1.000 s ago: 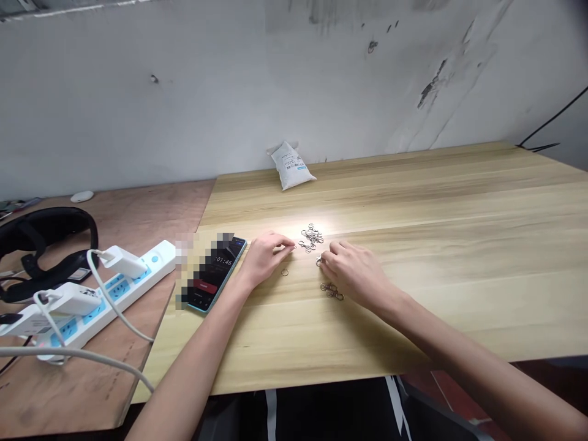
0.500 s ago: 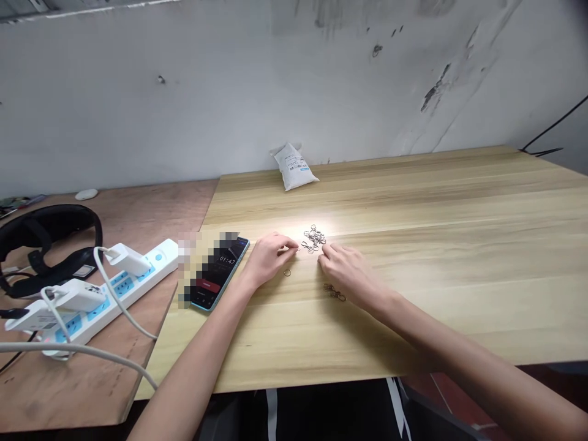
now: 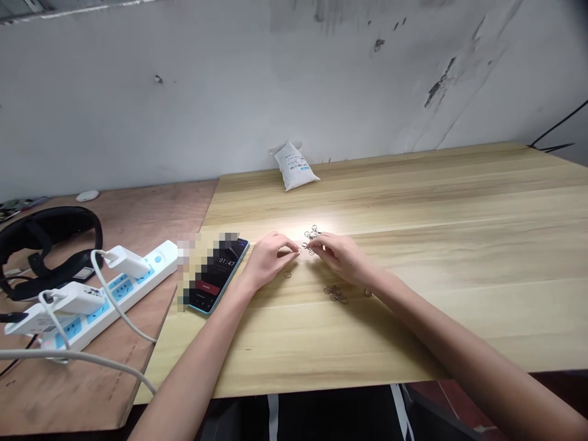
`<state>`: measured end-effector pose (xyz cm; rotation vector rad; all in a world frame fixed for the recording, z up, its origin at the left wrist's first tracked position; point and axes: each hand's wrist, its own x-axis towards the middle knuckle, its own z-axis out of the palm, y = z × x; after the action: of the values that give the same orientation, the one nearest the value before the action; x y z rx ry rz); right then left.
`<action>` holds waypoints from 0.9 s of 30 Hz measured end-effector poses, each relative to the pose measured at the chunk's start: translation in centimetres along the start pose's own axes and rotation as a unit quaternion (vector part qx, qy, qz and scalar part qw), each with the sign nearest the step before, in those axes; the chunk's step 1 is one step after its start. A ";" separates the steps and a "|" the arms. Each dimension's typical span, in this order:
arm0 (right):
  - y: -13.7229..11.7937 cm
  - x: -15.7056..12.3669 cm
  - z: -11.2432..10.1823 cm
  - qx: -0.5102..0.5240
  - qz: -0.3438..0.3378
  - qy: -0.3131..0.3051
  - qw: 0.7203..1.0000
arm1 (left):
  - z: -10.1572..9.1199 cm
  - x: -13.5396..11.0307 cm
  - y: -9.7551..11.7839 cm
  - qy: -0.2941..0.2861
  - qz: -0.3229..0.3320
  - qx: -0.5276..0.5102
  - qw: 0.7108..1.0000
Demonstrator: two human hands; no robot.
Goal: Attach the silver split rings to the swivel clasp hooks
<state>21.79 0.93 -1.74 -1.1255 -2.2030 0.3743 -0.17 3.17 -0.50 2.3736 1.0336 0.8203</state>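
Observation:
A small heap of metal rings and clasps [image 3: 312, 234] lies in a bright patch on the light wooden table [image 3: 413, 245]. My left hand [image 3: 269, 257] rests on the table beside the heap, fingertips pinched together at its left edge. My right hand [image 3: 340, 254] lies just right of it, fingers curled and pinched at the heap's near edge. What each pinch holds is too small to make out. A single loose ring [image 3: 287, 274] sits below my left hand. A short joined cluster of rings [image 3: 336, 294] lies under my right wrist, with one more ring [image 3: 367, 292] beside it.
A phone [image 3: 215, 274] with a running timer lies left of my left hand. A white power strip [image 3: 92, 294] with chargers and cables sits on the brown table at left, near black headgear [image 3: 43, 242]. A small white bag [image 3: 294, 165] stands by the wall.
My right hand has moved up and left, from beside the joined cluster to the near edge of the heap. My left hand has stayed almost still.

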 end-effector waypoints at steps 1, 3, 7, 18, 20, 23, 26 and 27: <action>0.2 -0.1 0.1 0.010 -0.020 0.002 1.000 | 0.0 0.0 0.0 0.005 0.009 -0.002 1.000; 0.6 -0.4 0.2 0.029 -0.055 0.001 0.998 | 0.1 0.0 0.0 0.017 0.021 0.002 1.000; 0.9 -0.8 0.4 0.045 -0.056 0.028 0.997 | 0.1 0.1 0.3 0.036 0.021 0.022 0.999; 0.2 -0.6 0.1 -0.034 -0.088 0.087 0.992 | 0.1 0.0 0.9 0.020 0.031 0.039 0.999; 0.2 -0.4 0.2 -0.061 -0.085 0.101 0.989 | 0.2 0.0 0.9 0.016 0.035 0.042 0.998; 0.3 -0.3 0.4 -0.112 -0.054 0.125 0.984 | 0.2 0.1 0.9 0.014 0.040 0.042 0.998; 0.1 -0.4 0.6 -0.159 -0.026 0.129 0.978 | 0.1 0.2 1.1 0.018 0.031 0.019 0.999; 0.0 -0.5 0.7 -0.171 -0.023 0.122 0.978 | 0.1 0.2 1.2 0.021 0.023 0.006 0.999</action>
<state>21.53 0.57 -2.47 -1.2221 -2.1166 -0.1642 0.63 2.55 0.17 2.4072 1.0065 0.8875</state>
